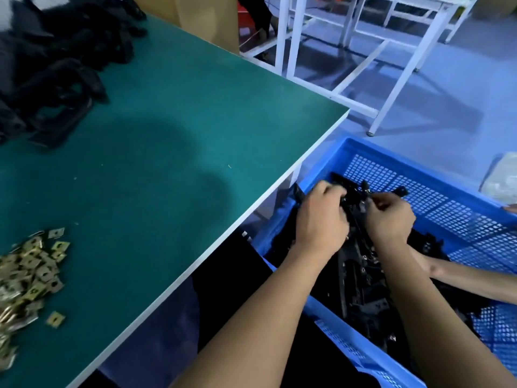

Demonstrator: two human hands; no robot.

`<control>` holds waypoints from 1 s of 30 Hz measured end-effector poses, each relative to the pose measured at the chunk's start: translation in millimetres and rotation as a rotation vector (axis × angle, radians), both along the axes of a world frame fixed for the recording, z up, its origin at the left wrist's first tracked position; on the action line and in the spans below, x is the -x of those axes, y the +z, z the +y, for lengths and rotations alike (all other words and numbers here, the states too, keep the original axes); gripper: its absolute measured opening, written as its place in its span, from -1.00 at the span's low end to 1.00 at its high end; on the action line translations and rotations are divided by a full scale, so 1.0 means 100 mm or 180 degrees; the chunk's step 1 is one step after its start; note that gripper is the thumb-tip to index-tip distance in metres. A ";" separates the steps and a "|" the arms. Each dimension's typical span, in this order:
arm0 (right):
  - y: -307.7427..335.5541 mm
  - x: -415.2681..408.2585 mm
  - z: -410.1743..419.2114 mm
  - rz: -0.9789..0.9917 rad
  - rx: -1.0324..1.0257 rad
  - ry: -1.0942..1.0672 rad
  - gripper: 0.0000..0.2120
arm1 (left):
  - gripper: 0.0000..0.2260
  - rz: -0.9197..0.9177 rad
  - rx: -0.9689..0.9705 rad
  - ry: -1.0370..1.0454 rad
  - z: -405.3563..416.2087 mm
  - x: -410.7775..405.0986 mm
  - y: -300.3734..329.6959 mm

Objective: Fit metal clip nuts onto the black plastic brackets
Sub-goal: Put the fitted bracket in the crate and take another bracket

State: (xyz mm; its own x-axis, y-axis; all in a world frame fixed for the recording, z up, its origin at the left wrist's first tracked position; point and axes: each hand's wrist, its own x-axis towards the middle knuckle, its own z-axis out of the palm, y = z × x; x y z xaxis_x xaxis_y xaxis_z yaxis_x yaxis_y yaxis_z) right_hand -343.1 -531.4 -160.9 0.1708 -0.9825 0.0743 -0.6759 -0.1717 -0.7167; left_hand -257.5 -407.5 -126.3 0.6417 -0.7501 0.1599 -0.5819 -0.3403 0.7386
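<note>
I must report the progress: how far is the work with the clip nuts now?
Possibly done: black brackets lie in the blue crate, though blur hides any nuts. In hand: the left hand and right hand both grip a bracket over the crate. Left: loose clip nuts and more black parts on the green table.

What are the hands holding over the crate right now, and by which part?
Both the left hand and right hand grip one black plastic bracket above the blue crate, around its middle; its far ends stick out beyond the fingers.
</note>
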 end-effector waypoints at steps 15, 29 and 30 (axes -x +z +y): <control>1.71 -2.64 2.70 -0.0400 0.1073 0.3928 -0.76 | -0.77 -0.0547 0.1519 0.2689 2.41 -1.91 1.50; 1.49 -3.97 4.83 0.1447 0.1894 0.5513 -0.46 | -0.82 -0.0284 0.1601 0.4453 4.65 -2.28 1.00; 1.48 -3.99 4.84 0.1465 0.1935 0.5493 -0.53 | -0.84 -0.0178 0.1709 0.4457 4.66 -2.30 1.00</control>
